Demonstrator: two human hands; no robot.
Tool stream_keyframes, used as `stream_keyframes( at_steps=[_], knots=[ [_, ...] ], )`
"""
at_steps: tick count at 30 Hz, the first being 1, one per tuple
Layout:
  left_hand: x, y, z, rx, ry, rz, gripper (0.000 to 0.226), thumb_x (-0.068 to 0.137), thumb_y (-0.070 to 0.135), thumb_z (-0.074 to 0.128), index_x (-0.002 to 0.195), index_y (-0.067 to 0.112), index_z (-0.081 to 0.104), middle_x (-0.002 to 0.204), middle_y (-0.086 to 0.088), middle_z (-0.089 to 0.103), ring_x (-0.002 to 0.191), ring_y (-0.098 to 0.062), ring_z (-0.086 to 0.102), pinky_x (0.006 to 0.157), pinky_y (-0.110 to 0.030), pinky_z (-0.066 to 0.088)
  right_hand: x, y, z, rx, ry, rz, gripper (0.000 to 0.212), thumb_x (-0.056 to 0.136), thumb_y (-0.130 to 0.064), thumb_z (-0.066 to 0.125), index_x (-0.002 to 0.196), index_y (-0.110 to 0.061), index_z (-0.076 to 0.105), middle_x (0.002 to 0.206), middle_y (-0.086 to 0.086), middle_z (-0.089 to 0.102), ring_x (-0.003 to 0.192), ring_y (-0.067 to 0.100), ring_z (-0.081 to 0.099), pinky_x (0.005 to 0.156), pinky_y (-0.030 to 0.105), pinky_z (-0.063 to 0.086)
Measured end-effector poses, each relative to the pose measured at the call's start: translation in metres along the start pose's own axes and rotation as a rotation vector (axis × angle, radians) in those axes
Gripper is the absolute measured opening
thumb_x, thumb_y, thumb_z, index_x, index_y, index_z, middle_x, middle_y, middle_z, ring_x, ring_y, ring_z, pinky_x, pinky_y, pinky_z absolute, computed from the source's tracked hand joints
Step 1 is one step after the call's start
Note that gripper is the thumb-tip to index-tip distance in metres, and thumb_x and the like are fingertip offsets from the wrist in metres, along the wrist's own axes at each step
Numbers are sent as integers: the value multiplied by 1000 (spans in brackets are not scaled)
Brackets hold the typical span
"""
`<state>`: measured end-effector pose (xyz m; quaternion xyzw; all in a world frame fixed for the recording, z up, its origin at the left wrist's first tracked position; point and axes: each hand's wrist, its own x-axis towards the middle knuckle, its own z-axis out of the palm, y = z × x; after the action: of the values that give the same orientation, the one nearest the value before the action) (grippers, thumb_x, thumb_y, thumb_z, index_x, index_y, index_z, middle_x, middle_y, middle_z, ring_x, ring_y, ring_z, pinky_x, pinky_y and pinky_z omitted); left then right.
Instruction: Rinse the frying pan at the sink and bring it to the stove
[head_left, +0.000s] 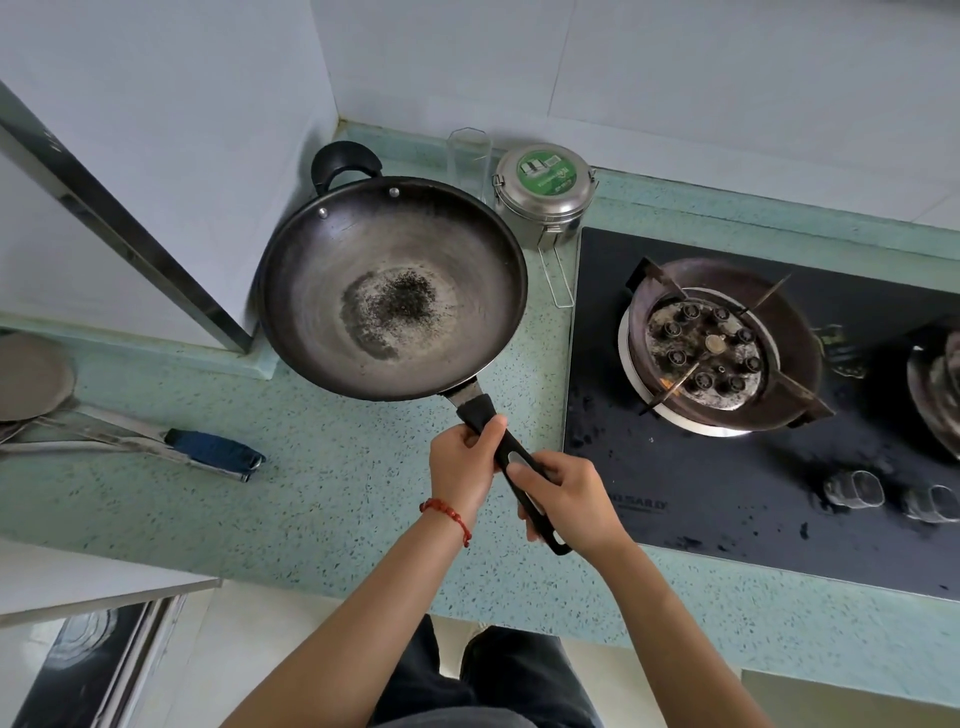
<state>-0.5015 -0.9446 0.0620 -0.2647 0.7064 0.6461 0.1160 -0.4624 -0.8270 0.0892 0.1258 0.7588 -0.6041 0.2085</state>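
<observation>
A dark round frying pan (392, 288) hangs over the green speckled counter, left of the stove. Black specks lie in its middle, and a small loop handle sticks out at its far rim. Both hands grip its long black handle: my left hand (464, 460), with a red bead bracelet on the wrist, holds near the pan, and my right hand (569, 496) holds nearer the handle's end. The black glass stove (727, 467) lies to the right, and its nearest burner (719, 345) is bare. No sink shows in the frame.
A steel tin with a green lid (543, 192) and a clear glass (469, 156) stand behind the pan by the wall. A blue-handled utensil (208, 449) lies on the counter (322, 493) at left, near a round metal lid (31, 376). A second burner (940, 389) is at the right edge.
</observation>
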Motion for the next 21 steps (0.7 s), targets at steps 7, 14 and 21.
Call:
stream_keyframes(
  at_steps=[7,14,21],
  knots=[
    [-1,2,-12,4,-148,-16,28,85,29,59,69,6,58,68,-10,66,65,-23,68,70,-41,59,-3,-5,1,-158,73,40,27,84,-37,61,75,-12,63,55,2,62,42,17,62,45,30,51],
    [-10,-8,-50,376,-377,195,33,90,34,48,114,15,60,113,-6,67,103,-18,62,89,-28,47,-25,1,8,-308,276,-76,26,82,-49,57,73,-24,61,58,3,64,44,4,53,41,19,41],
    [-23,-26,-94,1021,-307,841,44,90,33,48,125,7,50,123,-11,62,113,-26,56,95,-39,43,-65,33,20,-456,500,-92,30,89,-38,52,112,-19,59,101,-4,62,93,15,58,75,25,44]
  ],
)
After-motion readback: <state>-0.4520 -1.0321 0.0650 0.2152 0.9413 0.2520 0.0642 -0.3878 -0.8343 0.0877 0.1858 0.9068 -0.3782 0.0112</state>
